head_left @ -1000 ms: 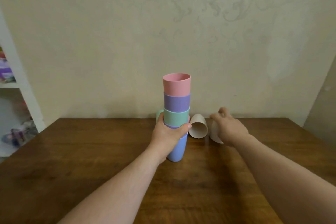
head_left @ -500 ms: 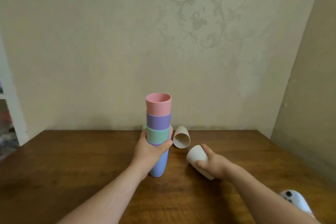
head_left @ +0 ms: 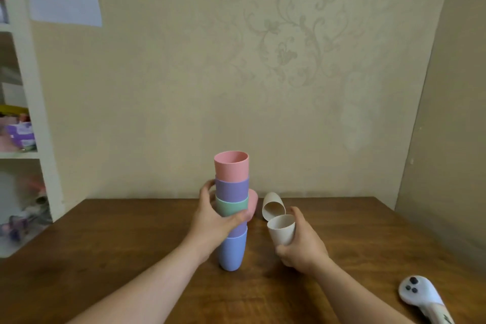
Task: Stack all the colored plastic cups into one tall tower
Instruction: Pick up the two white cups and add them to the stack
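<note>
A tower of nested cups (head_left: 232, 192) stands on the wooden table (head_left: 105, 244), with a blue cup (head_left: 232, 252) at the bottom, then purple, green, purple and a pink cup (head_left: 231, 167) on top. My left hand (head_left: 213, 221) is wrapped around the tower's middle, at the green cup. To its right my right hand (head_left: 299, 242) holds a cream cup (head_left: 281, 229) upright, lifted a little, mouth up. A second cream cup (head_left: 273, 205) lies on its side behind it, mouth toward me.
A white controller (head_left: 420, 294) lies at the table's front right. A white shelf unit (head_left: 29, 113) with clutter stands at the left, beside the table edge. The papered wall runs just behind the cups, with a corner at the right.
My right hand took the cream cup lying on the table, brought it toward me and turned it upright. My left hand stayed on the tower. The view tilted upward.
</note>
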Motion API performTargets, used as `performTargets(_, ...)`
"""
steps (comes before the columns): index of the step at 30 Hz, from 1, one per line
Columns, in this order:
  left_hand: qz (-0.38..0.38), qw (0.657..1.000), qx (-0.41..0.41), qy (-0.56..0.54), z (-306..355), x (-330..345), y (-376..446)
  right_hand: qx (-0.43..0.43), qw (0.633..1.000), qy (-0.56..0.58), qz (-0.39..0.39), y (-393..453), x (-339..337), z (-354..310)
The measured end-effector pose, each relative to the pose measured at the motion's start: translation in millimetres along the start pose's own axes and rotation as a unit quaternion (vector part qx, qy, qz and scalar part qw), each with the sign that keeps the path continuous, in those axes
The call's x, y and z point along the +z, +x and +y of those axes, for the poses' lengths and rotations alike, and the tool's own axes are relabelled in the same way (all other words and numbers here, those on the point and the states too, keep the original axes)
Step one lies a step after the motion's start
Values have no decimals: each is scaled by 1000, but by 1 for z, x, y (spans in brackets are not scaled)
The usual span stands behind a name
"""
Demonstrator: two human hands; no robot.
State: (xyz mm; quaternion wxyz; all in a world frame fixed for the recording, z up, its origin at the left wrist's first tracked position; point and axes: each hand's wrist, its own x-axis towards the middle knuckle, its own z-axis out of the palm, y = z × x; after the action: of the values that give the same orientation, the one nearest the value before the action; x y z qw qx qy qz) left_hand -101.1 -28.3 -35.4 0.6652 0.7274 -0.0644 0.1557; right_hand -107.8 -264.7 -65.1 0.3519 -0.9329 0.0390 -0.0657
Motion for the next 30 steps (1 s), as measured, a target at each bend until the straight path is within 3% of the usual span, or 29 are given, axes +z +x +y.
performTargets(7, 16, 999, 34, -33, 56, 8, 26, 15, 992, 122, 27, -9, 13, 11)
performTargets(20, 49, 999, 12, 2, 47, 19, 39, 25, 987, 157, 11, 0, 13, 22)
performTargets(23, 55, 998, 16, 15, 46, 20, 39, 11, 971, 218, 94, 9, -11, -9)
performTargets(26, 55, 998, 15, 24, 44, 20, 40, -58, 919, 348, 176, 21, -58, -73)
performTargets(28, 56, 998, 13, 30, 43, 20, 41, -114, 887, 399, 201, 23, -88, -121)
performTargets(30, 58, 998, 4, 33, 44, 22, 41, -175, 881, 398, 185, 18, -106, -162)
